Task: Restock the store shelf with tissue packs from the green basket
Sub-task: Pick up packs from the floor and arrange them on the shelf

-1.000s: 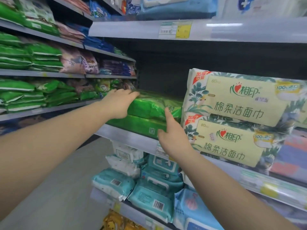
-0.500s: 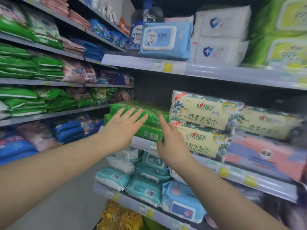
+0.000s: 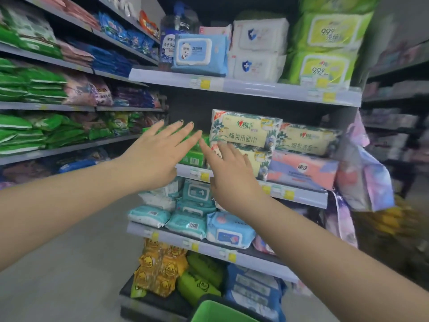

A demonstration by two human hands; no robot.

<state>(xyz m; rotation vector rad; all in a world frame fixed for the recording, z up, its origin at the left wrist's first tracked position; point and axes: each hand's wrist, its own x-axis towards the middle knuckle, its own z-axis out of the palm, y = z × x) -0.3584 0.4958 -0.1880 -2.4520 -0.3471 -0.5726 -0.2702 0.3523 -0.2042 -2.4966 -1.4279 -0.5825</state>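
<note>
Fingers of the left hand [image 3: 153,156] are straight and spread, and they hold nothing; the hand hangs in the air in front of the middle shelf [image 3: 299,194]. Behind these fingers, a little to their right and farther in, lie the green tissue packs [image 3: 193,156], two of them as far as I can see, stacked flat one on the other at the left end of that shelf. Their long axis seems to run along the shelf edge, from left to right, and the barcode end faces out toward the person. The hand covers most of them, so I cannot tell whether the fingertips touch the top pack or only stand before it.

Next to the right comes the right hand [image 3: 232,173]. Its fingers are also straight and relaxed, pointing up and to the left, and they grip nothing. They overlap the cream tissue packs [image 3: 246,133] that stand just beside the green ones on the right.

Both hands are empty, so I judge that the next pack must come from the green basket [image 3: 220,312], whose rim shows at the bottom edge, well below both hands and nearer to the right arm. Its inside is not visible, so I cannot say how many packs remain in it.
</note>
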